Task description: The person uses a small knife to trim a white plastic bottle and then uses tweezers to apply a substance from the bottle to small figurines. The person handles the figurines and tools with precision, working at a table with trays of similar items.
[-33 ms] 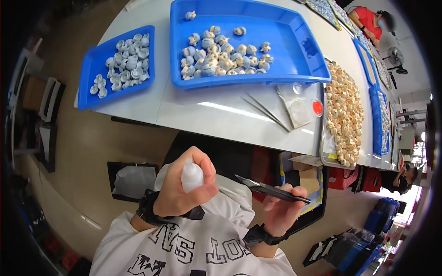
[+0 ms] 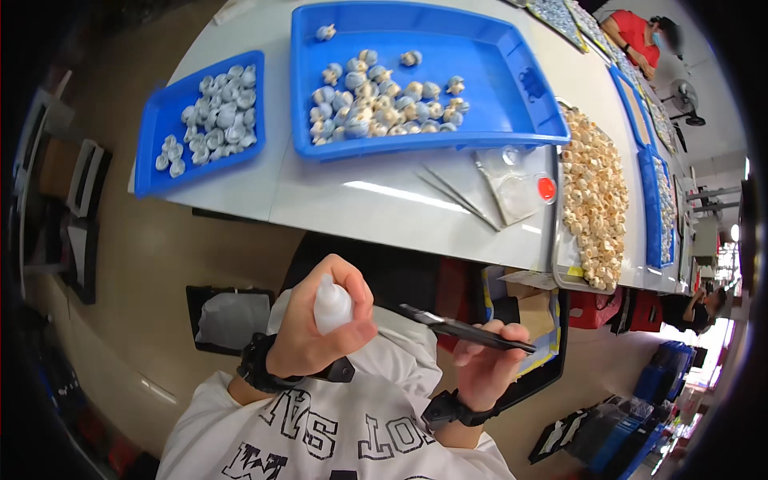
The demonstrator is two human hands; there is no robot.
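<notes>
Below the table's edge, my left hand (image 2: 320, 336) is wrapped round a small white squeeze bottle (image 2: 333, 308), its short nozzle pointing up. To its right, my right hand (image 2: 490, 364) grips a slim black pointed tool (image 2: 480, 334) with a silver patch near its tip. The tool slants across the fingers, its point toward the bottle but apart from it. Whether it is a craft knife or tweezers I cannot tell. Both hands are over my lap, in front of my white shirt, and touch nothing on the table.
On the white table (image 2: 344, 204) are a large blue tray (image 2: 472, 80) of blue-and-cream pieces, a smaller blue tray (image 2: 156, 120) of pale cup-shaped pieces, thin metal tweezers (image 2: 460, 198), a clear case (image 2: 512, 196), and a metal tray (image 2: 560, 260) of cream pieces. Other people sit at right.
The table and its trays have shifted slightly left in the picture. The black tool's tip has moved slightly left. Both hands keep their holds.
</notes>
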